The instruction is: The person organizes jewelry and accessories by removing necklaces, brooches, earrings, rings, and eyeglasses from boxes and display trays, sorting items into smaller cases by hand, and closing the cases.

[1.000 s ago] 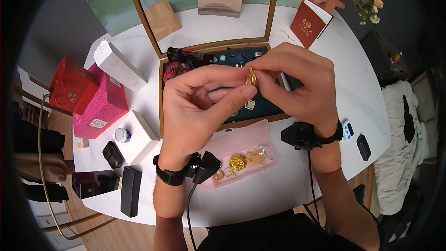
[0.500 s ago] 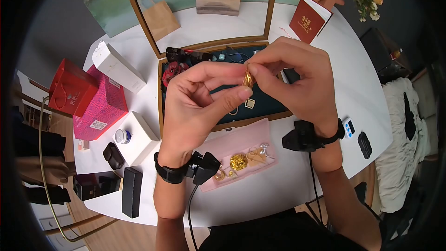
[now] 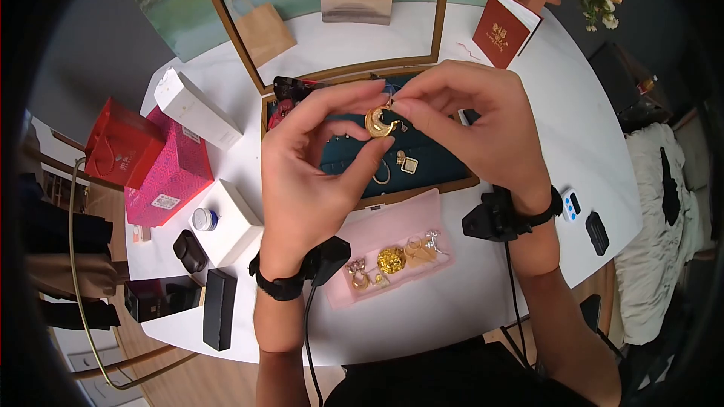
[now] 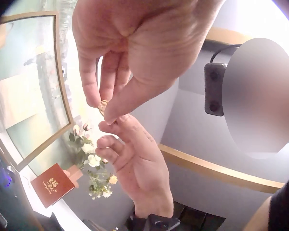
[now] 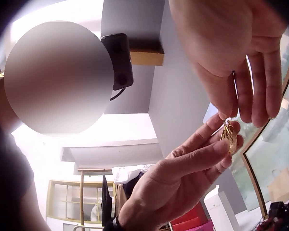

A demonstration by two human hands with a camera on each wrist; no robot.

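Note:
A gold hoop earring is held up over the jewelry case, its curved side facing the head camera. My left hand pinches it between thumb and fingers; in the right wrist view the left thumb lies across the earring. At its upper end, the thumb and forefinger of my right hand pinch the earring's thin part. Below the hands, the wooden case has a dark green lining with a square pendant and a ring-shaped piece. Its glass lid stands raised.
Nearer me lies an open pink box with gold and silver jewelry. To the left are a red bag, a pink bag, white boxes and a black box. A red booklet stands at the back right.
The earring has turned from edge-on to show its round side and shifted slightly left. Both hands still hold it; the left fingers have spread a little.

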